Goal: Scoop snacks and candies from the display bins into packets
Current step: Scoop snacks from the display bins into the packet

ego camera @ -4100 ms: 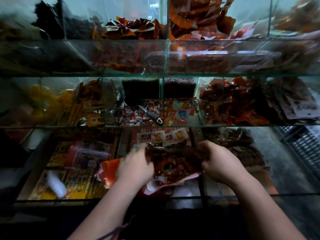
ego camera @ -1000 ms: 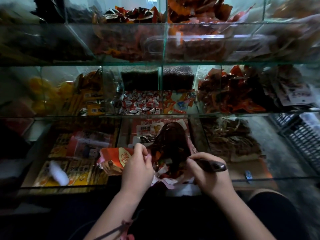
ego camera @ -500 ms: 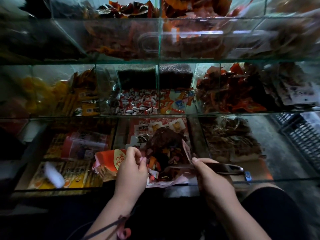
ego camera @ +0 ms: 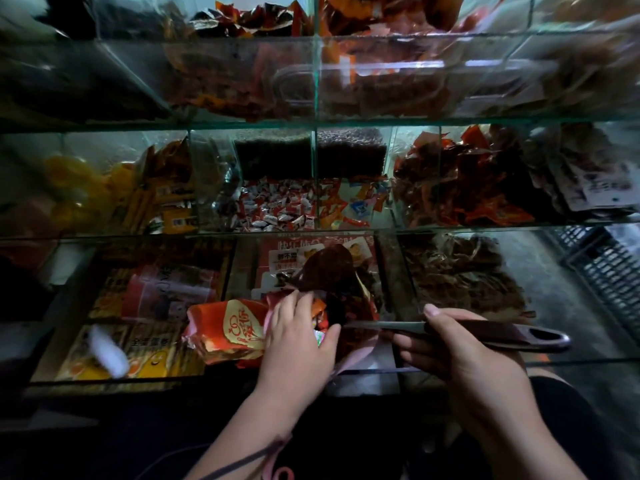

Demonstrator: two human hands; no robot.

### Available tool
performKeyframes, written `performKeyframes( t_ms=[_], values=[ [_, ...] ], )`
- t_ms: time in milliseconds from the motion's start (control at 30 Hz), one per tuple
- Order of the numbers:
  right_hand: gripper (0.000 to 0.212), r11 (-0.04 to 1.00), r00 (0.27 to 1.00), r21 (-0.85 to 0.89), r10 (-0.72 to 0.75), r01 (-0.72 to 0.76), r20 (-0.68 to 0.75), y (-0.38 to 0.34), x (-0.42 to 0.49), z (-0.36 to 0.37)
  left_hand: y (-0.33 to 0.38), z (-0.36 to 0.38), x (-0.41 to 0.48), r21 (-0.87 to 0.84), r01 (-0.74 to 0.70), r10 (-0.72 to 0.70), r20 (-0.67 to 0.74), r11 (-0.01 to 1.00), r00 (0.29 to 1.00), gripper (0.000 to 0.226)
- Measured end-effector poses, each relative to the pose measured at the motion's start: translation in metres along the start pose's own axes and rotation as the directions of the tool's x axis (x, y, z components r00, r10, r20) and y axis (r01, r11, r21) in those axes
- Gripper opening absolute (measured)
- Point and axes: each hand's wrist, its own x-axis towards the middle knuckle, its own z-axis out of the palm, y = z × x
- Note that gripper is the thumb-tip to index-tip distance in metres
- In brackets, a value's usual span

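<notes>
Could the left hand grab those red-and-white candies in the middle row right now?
Probably not yet: the left hand is gripping the red packet, holding it open for the scoop in the right hand. The candies sit behind a glass front.

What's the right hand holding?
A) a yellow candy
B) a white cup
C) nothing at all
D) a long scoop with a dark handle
D: the right hand grips the scoop by its dark handle, and the scoop's metal end points toward the red packet that the left hand holds.
</notes>
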Motion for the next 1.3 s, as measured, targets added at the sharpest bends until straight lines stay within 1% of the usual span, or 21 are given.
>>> performKeyframes(
  t_ms=[33, 100, 200, 367, 467, 500, 600, 733, 833, 900, 967, 1000, 1033, 1067, 1100, 1133, 1167, 1200, 1233, 1267, 1300],
  values=[
    [0.005, 1.000, 1.000, 0.021, 0.004, -0.005, 0.019, -0.005, -0.004, -0.002, -0.002, 0.004, 0.002, 0.004, 0.018, -0.018, 0.013, 1.000, 1.000, 0.063],
    [0.010, 0.999, 0.998, 0.041, 0.002, -0.005, 0.058, -0.010, -0.010, -0.008, -0.003, 0.010, 0.005, 0.001, 0.003, -0.003, 0.011, 1.000, 1.000, 0.063],
    [0.008, 0.997, 0.997, 0.076, -0.003, -0.003, 0.078, -0.011, -0.016, -0.011, -0.003, 0.013, 0.006, -0.018, -0.030, 0.029, -0.053, 0.999, 0.998, 0.057],
    [0.022, 0.995, 0.991, 0.104, -0.007, -0.006, 0.131, -0.029, -0.030, 0.002, 0.000, 0.006, 0.005, -0.066, -0.131, 0.116, -0.194, 0.989, 0.974, 0.052],
    [0.050, 0.989, 0.972, 0.122, 0.052, -0.082, 0.230, -0.040, -0.033, 0.012, 0.006, -0.009, 0.013, -0.058, -0.163, 0.145, -0.230, 0.985, 0.962, 0.057],
    [0.051, 0.989, 0.975, 0.131, 0.046, -0.075, 0.216, -0.044, -0.034, 0.014, 0.009, -0.014, 0.018, -0.043, -0.177, 0.162, -0.234, 0.983, 0.959, 0.056],
    [0.025, 0.990, 0.992, 0.127, -0.070, 0.057, 0.103, -0.048, -0.032, 0.017, 0.021, -0.029, 0.038, 0.009, -0.246, 0.240, -0.255, 0.969, 0.937, 0.049],
    [0.029, 0.965, 0.976, 0.163, -0.216, 0.207, 0.040, -0.063, -0.021, 0.021, 0.048, -0.042, 0.073, 0.035, -0.358, 0.354, -0.267, 0.933, 0.896, 0.040],
    [0.027, 0.938, 0.967, 0.239, -0.252, 0.249, -0.018, -0.075, -0.001, 0.028, 0.071, -0.045, 0.112, 0.052, -0.404, 0.407, -0.188, 0.913, 0.894, 0.045],
    [0.013, 0.920, 0.976, 0.330, -0.215, 0.211, -0.027, -0.078, 0.017, 0.035, 0.081, -0.043, 0.139, 0.039, -0.400, 0.401, -0.117, 0.916, 0.908, 0.049],
    [0.007, 0.912, 0.975, 0.348, -0.218, 0.217, -0.039, -0.077, 0.038, 0.044, 0.086, -0.037, 0.159, -0.030, -0.356, 0.354, -0.066, 0.934, 0.933, 0.054],
    [0.006, 0.918, 0.967, 0.303, -0.248, 0.256, -0.064, -0.075, 0.048, 0.049, 0.087, -0.034, 0.165, -0.073, -0.312, 0.309, -0.049, 0.947, 0.950, 0.057],
    [0.006, 0.922, 0.937, 0.170, -0.337, 0.348, -0.088, -0.072, 0.057, 0.052, 0.086, -0.030, 0.170, -0.115, -0.264, 0.260, -0.043, 0.958, 0.965, 0.059],
    [0.005, 0.872, 0.869, -0.050, -0.490, 0.487, -0.067, -0.070, 0.068, 0.052, 0.084, -0.027, 0.172, -0.154, -0.220, 0.215, -0.045, 0.963, 0.975, 0.061],
    [0.004, 0.727, 0.770, -0.302, -0.636, 0.617, 0.044, -0.067, 0.077, 0.050, 0.081, -0.024, 0.171, -0.186, -0.183, 0.177, -0.050, 0.965, 0.983, 0.062],
    [0.007, 0.516, 0.675, -0.493, -0.703, 0.701, 0.224, -0.065, 0.084, 0.048, 0.078, -0.021, 0.169, -0.211, -0.156, 0.147, -0.058, 0.965, 0.987, 0.062],
    [0.014, 0.324, 0.612, -0.586, -0.683, 0.743, 0.398, -0.065, 0.087, 0.048, 0.074, -0.020, 0.164, -0.237, -0.139, 0.127, -0.067, 0.961, 0.990, 0.061],
    [0.025, 0.210, 0.584, -0.607, -0.620, 0.767, 0.524, -0.064, 0.089, 0.046, 0.070, -0.019, 0.159, -0.273, -0.130, 0.113, -0.077, 0.953, 0.991, 0.058],
    [0.036, 0.170, 0.581, -0.607, -0.569, 0.776, 0.583, -0.065, 0.089, 0.045, 0.066, -0.019, 0.154, -0.318, -0.129, 0.106, -0.088, 0.939, 0.990, 0.055],
    [0.042, 0.150, 0.568, -0.605, -0.572, 0.782, 0.592, -0.066, 0.091, 0.043, 0.063, -0.019, 0.149, -0.360, -0.138, 0.109, -0.102, 0.923, 0.989, 0.052],
    [0.041, 0.152, 0.556, -0.602, -0.601, 0.784, 0.573, -0.067, 0.089, 0.040, 0.060, -0.020, 0.143, -0.384, -0.148, 0.112, -0.116, 0.911, 0.987, 0.048]
  ],
)
